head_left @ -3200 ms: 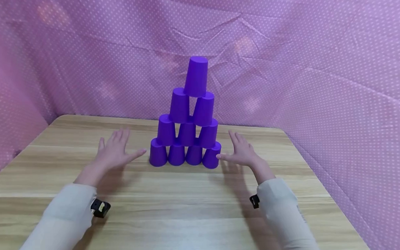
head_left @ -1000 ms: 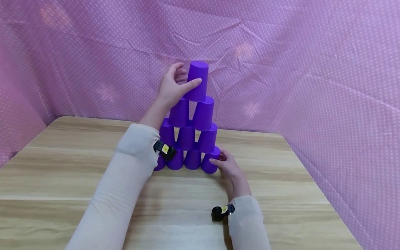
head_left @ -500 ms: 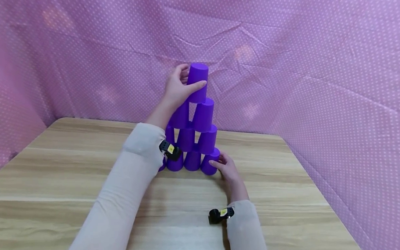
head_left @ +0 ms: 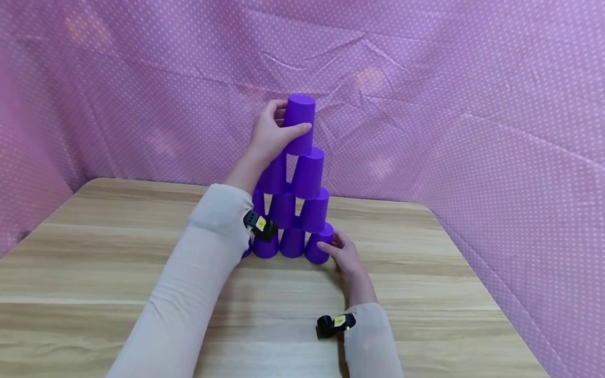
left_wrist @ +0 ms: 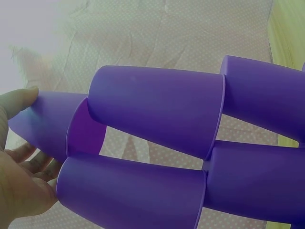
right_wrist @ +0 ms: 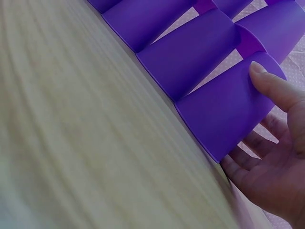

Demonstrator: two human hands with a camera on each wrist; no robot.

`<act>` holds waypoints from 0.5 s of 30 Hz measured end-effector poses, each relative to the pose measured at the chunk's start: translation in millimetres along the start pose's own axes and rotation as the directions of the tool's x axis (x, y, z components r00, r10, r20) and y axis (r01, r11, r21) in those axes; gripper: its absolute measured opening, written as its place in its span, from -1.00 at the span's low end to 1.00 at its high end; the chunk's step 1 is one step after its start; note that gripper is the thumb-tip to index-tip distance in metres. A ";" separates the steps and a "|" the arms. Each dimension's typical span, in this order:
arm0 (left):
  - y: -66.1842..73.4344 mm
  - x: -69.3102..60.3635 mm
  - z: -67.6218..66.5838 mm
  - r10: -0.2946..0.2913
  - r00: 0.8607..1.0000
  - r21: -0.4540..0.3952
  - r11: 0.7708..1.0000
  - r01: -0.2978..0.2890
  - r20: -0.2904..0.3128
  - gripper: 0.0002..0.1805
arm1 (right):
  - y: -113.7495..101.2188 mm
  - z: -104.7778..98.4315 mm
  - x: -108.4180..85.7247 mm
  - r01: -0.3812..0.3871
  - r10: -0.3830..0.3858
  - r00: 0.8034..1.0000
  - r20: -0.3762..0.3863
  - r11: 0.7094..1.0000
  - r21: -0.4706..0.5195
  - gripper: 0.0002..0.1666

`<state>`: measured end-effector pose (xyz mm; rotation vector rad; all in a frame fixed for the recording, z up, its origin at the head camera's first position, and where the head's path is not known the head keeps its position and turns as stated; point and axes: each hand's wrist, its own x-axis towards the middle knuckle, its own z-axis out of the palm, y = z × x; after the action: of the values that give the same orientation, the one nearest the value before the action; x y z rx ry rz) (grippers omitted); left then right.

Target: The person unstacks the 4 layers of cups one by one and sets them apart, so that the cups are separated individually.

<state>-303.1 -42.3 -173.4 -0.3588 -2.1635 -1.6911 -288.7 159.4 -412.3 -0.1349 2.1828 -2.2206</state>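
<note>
Only the left wrist view shows inside the top cup (left_wrist: 52, 120).

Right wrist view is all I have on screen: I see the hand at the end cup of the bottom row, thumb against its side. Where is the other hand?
Observer: The left hand is up at the top cup, its thumb across the front.
Operator: Thanks. What is right under it?
Observer: Two purple cups, side by side, both upside down.
Operator: Is anything blocking the head camera?
Observer: Yes, the left sleeve hides most of the leftmost cup of the bottom row.
</note>
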 end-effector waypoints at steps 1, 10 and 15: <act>-0.4 0.4 -0.3 0.000 1.000 0.001 1.000 0.000 0.001 -0.32 | 0.0 0.1 0.3 0.000 0.000 1.000 -0.003 1.000 -0.006 -0.40; -4.2 3.8 -3.5 0.007 1.000 -0.032 0.999 -0.007 -0.010 -0.35 | 2.9 1.1 3.9 0.010 -0.011 1.000 -0.027 0.999 -0.040 -0.42; -3.2 6.0 -8.2 0.015 0.999 -0.054 0.998 -0.017 -0.033 -0.36 | 2.5 3.1 3.9 0.005 -0.007 0.999 -0.038 0.998 -0.064 -0.42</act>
<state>-308.7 -51.2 -171.8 -0.3592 -2.0900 -1.7372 -292.4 155.9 -414.6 -0.1010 2.2772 -2.1755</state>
